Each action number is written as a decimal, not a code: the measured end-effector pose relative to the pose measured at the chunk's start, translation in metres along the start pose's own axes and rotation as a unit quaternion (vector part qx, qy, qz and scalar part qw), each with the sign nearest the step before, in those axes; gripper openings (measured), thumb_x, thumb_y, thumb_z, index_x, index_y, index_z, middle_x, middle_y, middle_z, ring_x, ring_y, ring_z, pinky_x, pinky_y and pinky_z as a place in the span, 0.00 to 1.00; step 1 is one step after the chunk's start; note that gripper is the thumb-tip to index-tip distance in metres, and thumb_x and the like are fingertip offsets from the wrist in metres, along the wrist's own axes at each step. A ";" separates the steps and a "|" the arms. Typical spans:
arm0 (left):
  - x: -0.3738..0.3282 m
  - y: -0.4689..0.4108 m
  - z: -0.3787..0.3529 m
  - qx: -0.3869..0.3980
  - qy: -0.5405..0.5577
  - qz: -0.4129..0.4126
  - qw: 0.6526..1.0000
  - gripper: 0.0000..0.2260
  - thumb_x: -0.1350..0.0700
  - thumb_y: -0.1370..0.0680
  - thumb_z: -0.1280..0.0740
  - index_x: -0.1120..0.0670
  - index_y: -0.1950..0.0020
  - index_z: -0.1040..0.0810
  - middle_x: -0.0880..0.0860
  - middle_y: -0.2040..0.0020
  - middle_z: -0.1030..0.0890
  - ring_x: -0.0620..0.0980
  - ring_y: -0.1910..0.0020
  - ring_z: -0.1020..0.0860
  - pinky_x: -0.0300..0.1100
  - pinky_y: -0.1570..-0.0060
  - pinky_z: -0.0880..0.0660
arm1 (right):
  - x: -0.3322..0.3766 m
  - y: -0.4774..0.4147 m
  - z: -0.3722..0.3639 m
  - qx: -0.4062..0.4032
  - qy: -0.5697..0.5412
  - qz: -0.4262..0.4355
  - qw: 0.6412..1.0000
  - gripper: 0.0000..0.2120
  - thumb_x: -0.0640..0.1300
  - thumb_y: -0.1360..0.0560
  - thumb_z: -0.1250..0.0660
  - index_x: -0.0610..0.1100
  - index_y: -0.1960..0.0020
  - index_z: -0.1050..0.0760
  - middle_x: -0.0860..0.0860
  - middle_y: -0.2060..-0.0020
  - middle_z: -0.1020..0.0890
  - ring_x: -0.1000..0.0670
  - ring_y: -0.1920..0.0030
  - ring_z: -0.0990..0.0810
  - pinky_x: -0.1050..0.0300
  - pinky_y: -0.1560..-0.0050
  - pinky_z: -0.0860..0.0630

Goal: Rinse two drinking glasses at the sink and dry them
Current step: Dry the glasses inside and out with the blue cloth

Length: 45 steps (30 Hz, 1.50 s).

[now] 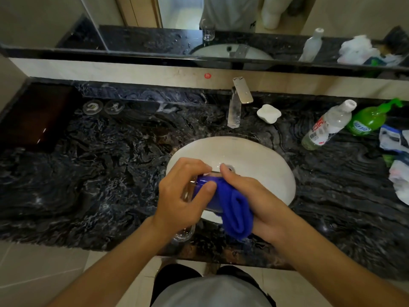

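I have the left hand (pixel 183 196) wrapped around a clear drinking glass (pixel 200 191), fingers curled over its top side and thumb pressed along the near side, holding it tipped sideways over the near rim of the white sink (pixel 261 165). My right hand (pixel 254 196) grips a blue cloth (pixel 236 211), thumb on top, with one end of the cloth stuffed inside the glass and the rest bunched in the palm, hanging toward the counter's front edge. A second glass (pixel 184 234) stands on the dark marble counter (pixel 99 173) at its front edge, just under my left wrist and partly hidden by it. The faucet (pixel 235 107) rises at the back edge behind the sink, a white soap dish (pixel 268 113) just beside it, and a clear bottle (pixel 327 126) and green pump bottle (pixel 368 120) sit toward the back right corner.
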<state>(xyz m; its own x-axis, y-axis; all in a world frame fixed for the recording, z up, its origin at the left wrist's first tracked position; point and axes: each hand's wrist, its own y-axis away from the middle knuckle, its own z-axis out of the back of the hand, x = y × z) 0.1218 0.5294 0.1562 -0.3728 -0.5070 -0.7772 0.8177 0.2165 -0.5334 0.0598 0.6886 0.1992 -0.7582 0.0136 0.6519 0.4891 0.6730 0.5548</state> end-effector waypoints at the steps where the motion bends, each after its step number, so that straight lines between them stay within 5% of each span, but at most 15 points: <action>1: 0.003 0.002 0.005 0.016 -0.009 -0.037 0.999 0.18 0.48 0.18 0.35 0.64 0.47 0.20 0.58 0.50 0.19 0.55 0.51 0.19 0.49 0.53 0.21 | 0.000 -0.001 -0.001 0.017 -0.034 -0.043 0.998 0.28 0.58 0.23 0.29 0.38 0.33 0.22 0.39 0.40 0.19 0.42 0.43 0.19 0.49 0.41 0.22; 4: 0.005 0.006 0.017 0.034 -0.017 -0.096 0.995 0.16 0.47 0.18 0.35 0.60 0.46 0.21 0.59 0.48 0.19 0.52 0.48 0.18 0.43 0.49 0.22 | 0.000 0.003 0.003 0.061 -0.126 -0.099 0.985 0.30 0.56 0.23 0.28 0.37 0.30 0.26 0.39 0.38 0.21 0.43 0.42 0.20 0.49 0.36 0.26; 7: -0.009 0.005 0.015 -0.071 0.109 0.070 0.989 0.13 0.49 0.16 0.37 0.58 0.48 0.22 0.60 0.51 0.18 0.52 0.55 0.18 0.42 0.61 0.21 | 0.017 0.016 0.013 0.008 -0.163 -0.046 0.985 0.19 0.51 0.20 0.33 0.35 0.44 0.17 0.39 0.47 0.15 0.43 0.50 0.15 0.50 0.43 0.18; 10: -0.025 -0.013 0.008 -0.247 0.360 0.441 0.784 0.15 0.44 0.17 0.37 0.55 0.49 0.21 0.55 0.52 0.17 0.53 0.60 0.17 0.43 0.70 0.23 | 0.038 0.020 0.030 -0.131 -0.162 0.154 0.966 0.21 0.53 0.22 0.36 0.39 0.38 0.20 0.42 0.47 0.14 0.45 0.51 0.13 0.54 0.57 0.16; 12: -0.025 -0.023 0.000 -0.261 0.457 0.542 0.655 0.21 0.38 0.21 0.35 0.54 0.46 0.17 0.55 0.47 0.17 0.53 0.54 0.17 0.44 0.63 0.21 | 0.038 0.014 0.029 -0.200 -0.089 0.261 0.940 0.23 0.56 0.24 0.36 0.43 0.36 0.21 0.47 0.46 0.13 0.48 0.49 0.14 0.56 0.55 0.18; 16: -0.033 -0.035 -0.024 -0.244 0.546 0.559 0.574 0.30 0.33 0.26 0.30 0.55 0.37 0.17 0.58 0.35 0.19 0.57 0.39 0.20 0.49 0.43 0.20 | 0.015 -0.001 -0.005 -0.257 0.069 0.345 0.900 0.12 0.55 0.26 0.34 0.54 0.47 0.17 0.53 0.55 0.12 0.52 0.54 0.15 0.58 0.52 0.18; 20: -0.042 -0.039 -0.048 -0.201 0.536 0.564 0.595 0.30 0.31 0.26 0.33 0.55 0.38 0.19 0.58 0.38 0.16 0.60 0.39 0.18 0.57 0.36 0.23 | 0.003 -0.010 -0.028 -0.245 0.102 0.388 0.883 0.21 0.54 0.25 0.34 0.50 0.33 0.22 0.57 0.43 0.15 0.59 0.45 0.17 0.66 0.48 0.21; 23: -0.035 -0.034 -0.055 -0.209 0.368 0.520 0.742 0.19 0.41 0.17 0.38 0.54 0.44 0.16 0.54 0.41 0.15 0.58 0.37 0.19 0.59 0.36 0.23 | 0.004 -0.011 -0.023 -0.256 0.125 0.398 0.872 0.23 0.55 0.24 0.35 0.53 0.30 0.26 0.58 0.41 0.16 0.57 0.45 0.16 0.63 0.49 0.20; 25: -0.039 -0.037 -0.049 -0.197 0.315 0.494 0.786 0.17 0.41 0.17 0.40 0.48 0.42 0.16 0.48 0.42 0.15 0.53 0.38 0.18 0.57 0.38 0.22 | 0.004 -0.013 -0.015 -0.259 0.186 0.387 0.865 0.25 0.56 0.23 0.36 0.52 0.27 0.28 0.60 0.39 0.18 0.58 0.43 0.18 0.62 0.45 0.21; 30: -0.039 -0.040 -0.044 -0.147 0.394 0.504 0.754 0.32 0.32 0.32 0.26 0.47 0.33 0.22 0.55 0.36 0.18 0.56 0.40 0.18 0.57 0.42 0.19 | -0.003 -0.015 -0.009 -0.166 0.344 0.383 0.841 0.32 0.69 0.20 0.48 0.53 0.22 0.37 0.56 0.22 0.34 0.61 0.24 0.37 0.64 0.26 0.36; 34: -0.036 -0.036 -0.046 -0.171 0.486 0.488 0.705 0.25 0.46 0.25 0.28 0.56 0.31 0.22 0.58 0.41 0.17 0.56 0.44 0.17 0.50 0.46 0.19 | -0.009 -0.018 -0.015 -0.194 0.505 0.403 0.738 0.27 0.59 0.15 0.51 0.52 0.19 0.42 0.54 0.19 0.41 0.58 0.21 0.44 0.63 0.23 0.43; 37: -0.039 -0.034 -0.046 -0.187 0.462 0.421 0.758 0.12 0.55 0.25 0.28 0.55 0.43 0.20 0.56 0.47 0.16 0.54 0.49 0.17 0.46 0.51 0.19 | 0.003 -0.022 -0.010 -0.173 0.382 0.319 0.850 0.26 0.63 0.17 0.50 0.57 0.23 0.35 0.56 0.26 0.28 0.59 0.28 0.29 0.52 0.27 0.31; 40: -0.042 -0.031 -0.046 -0.171 0.414 0.381 0.809 0.09 0.61 0.24 0.32 0.54 0.44 0.20 0.58 0.44 0.17 0.58 0.43 0.19 0.55 0.47 0.24 | 0.031 -0.021 -0.005 -0.169 0.228 0.190 0.940 0.24 0.63 0.16 0.49 0.54 0.43 0.17 0.38 0.46 0.16 0.43 0.50 0.17 0.39 0.38 0.23; 42: -0.046 -0.036 -0.047 -0.185 0.406 0.402 0.799 0.08 0.64 0.22 0.34 0.54 0.46 0.20 0.58 0.45 0.17 0.59 0.45 0.19 0.53 0.52 0.24 | 0.034 -0.024 -0.005 -0.201 0.211 0.163 0.943 0.27 0.62 0.16 0.49 0.49 0.50 0.16 0.32 0.51 0.18 0.39 0.56 0.20 0.40 0.45 0.22; 45: -0.049 -0.053 -0.046 -0.227 0.429 0.469 0.738 0.08 0.66 0.20 0.37 0.55 0.49 0.22 0.58 0.50 0.17 0.52 0.57 0.17 0.42 0.63 0.20 | 0.007 -0.026 -0.022 -0.227 0.303 0.310 0.872 0.22 0.62 0.16 0.50 0.55 0.32 0.24 0.49 0.37 0.18 0.52 0.36 0.21 0.47 0.35 0.24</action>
<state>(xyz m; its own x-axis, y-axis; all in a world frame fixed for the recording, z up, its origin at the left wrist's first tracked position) 0.0763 0.5813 0.2074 -0.0367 0.7155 -0.6977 0.7340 0.4931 0.4670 0.0509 0.6555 0.2008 0.0123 -0.2158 0.9764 0.9486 0.3115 0.0569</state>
